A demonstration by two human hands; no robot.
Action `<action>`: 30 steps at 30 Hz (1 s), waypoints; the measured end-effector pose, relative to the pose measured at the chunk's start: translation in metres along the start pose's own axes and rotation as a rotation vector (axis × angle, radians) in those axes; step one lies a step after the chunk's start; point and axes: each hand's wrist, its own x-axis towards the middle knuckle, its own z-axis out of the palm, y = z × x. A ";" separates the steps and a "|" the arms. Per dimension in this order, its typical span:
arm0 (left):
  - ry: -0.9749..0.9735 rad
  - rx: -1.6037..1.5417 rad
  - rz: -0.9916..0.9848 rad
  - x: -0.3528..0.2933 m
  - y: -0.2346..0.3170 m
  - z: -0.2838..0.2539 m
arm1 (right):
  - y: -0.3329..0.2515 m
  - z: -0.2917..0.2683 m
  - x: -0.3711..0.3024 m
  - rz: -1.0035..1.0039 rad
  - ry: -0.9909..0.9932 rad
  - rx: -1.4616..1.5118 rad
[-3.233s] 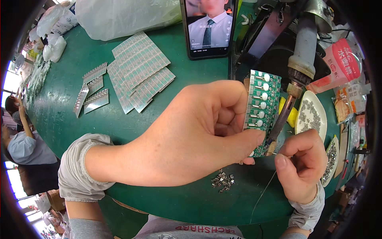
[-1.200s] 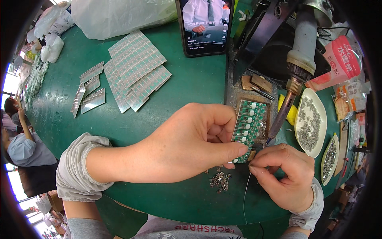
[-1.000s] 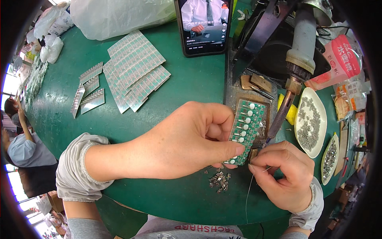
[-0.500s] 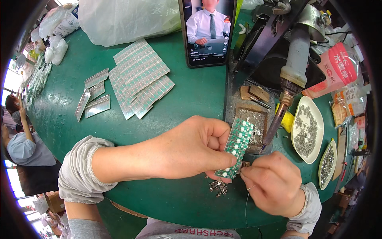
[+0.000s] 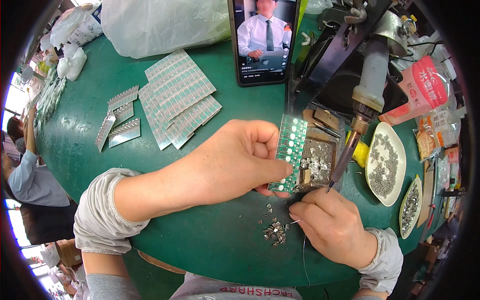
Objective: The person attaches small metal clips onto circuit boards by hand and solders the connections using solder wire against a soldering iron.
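My left hand [image 5: 235, 157] is closed on a green circuit board panel [image 5: 291, 142] with white round pads, thumb across its face. The board is tilted up beside the soldering tray [image 5: 320, 155]. My right hand [image 5: 332, 225] pinches a thin solder wire [image 5: 305, 250], which trails down toward the table's front edge; a short bright end pokes out of the fingertips. Above that hand, the tip of a mounted soldering iron [image 5: 345, 157] points down, apart from the board. Small metal clips [image 5: 275, 232] lie in a loose pile on the green table, left of my right fingertips.
Stacked board panels [image 5: 180, 95] and several loose strips [image 5: 122, 117] lie to the left. A phone [image 5: 262, 45] stands at the back. On the right are a dish of small metal pins [image 5: 384, 165], a smaller dish of parts [image 5: 411, 207] and a pink pouch [image 5: 422, 90].
My left hand has lifted the board up and slightly left, away from the right hand. My right hand has shifted a little left and down. More of the clip pile and tray shows.
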 end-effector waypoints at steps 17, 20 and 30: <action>-0.119 0.042 -0.002 -0.002 -0.017 0.005 | -0.003 -0.027 -0.002 0.382 0.177 0.489; -0.145 0.044 -0.014 -0.004 -0.018 0.007 | 0.003 -0.022 -0.002 0.430 0.212 0.564; -0.213 -0.084 -0.070 -0.008 -0.007 0.011 | 0.003 -0.017 0.005 0.267 0.214 0.435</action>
